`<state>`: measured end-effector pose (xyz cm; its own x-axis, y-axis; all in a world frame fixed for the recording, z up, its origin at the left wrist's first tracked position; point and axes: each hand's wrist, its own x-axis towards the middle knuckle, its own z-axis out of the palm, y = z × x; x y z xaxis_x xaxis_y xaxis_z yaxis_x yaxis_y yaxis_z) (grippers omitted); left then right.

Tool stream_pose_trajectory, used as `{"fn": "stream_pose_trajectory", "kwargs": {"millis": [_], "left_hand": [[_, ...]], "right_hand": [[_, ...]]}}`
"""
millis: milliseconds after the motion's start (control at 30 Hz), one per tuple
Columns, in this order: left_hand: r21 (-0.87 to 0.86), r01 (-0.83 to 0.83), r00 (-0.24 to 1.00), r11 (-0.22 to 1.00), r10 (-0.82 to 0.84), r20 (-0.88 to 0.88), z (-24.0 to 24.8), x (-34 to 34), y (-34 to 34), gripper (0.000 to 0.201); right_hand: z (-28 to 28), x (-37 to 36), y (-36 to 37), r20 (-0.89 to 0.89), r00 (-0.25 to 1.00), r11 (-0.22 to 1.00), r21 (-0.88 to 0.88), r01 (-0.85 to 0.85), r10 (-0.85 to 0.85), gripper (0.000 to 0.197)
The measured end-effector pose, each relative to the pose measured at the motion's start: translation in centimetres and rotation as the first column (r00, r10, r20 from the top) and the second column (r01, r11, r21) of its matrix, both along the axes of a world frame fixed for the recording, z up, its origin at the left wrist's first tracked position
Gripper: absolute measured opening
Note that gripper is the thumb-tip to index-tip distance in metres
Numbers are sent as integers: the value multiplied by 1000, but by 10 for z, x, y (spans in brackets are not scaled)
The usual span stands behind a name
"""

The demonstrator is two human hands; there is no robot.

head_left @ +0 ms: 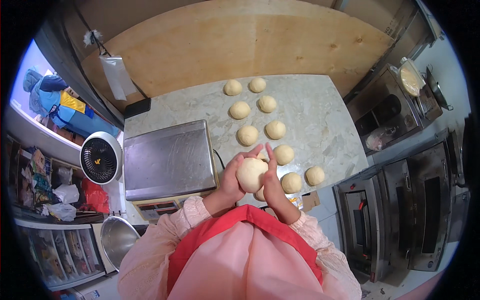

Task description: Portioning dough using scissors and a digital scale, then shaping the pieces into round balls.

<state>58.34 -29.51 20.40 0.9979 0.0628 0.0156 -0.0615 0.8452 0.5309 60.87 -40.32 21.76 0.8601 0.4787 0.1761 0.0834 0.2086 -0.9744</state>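
A round, pale dough ball is held up over the near edge of the table. My left hand cups it from the left, and my right hand presses against its right side with the fingers pointing away from me. Beyond my hands, several more dough balls lie in two loose columns running to the far edge of the marbled table. A few sit close to my right hand, among them one dough ball. Part of another ball shows beneath the held one, mostly covered by my hands.
Left of my hands stands a weighing scale with a broad metal plate. A white fan and a metal bowl are farther left. A wooden board closes off the table's back. Metal ovens stand at the right.
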Motion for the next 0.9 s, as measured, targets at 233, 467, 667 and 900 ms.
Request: {"fn": "stream_pose_trajectory", "kwargs": {"millis": [233, 467, 667, 900], "left_hand": [[64, -83, 989, 995, 90, -115, 9, 11, -17, 21], [19, 101, 993, 995, -100, -65, 11, 13, -35, 27], [-381, -70, 971, 922, -24, -239, 7, 34, -34, 32], [-160, -19, 917, 987, -47, -396, 12, 40, -60, 34]], "right_hand": [[4, -14, -15, 217, 958, 982, 60, 181, -190, 88], [14, 14, -24, -176, 984, 999, 36, 26, -19, 73], [-3, 19, -44, 418, 882, 947, -126, 295, -219, 70], [-10, 13, -41, -130, 982, 985, 90, 148, -135, 82]]}}
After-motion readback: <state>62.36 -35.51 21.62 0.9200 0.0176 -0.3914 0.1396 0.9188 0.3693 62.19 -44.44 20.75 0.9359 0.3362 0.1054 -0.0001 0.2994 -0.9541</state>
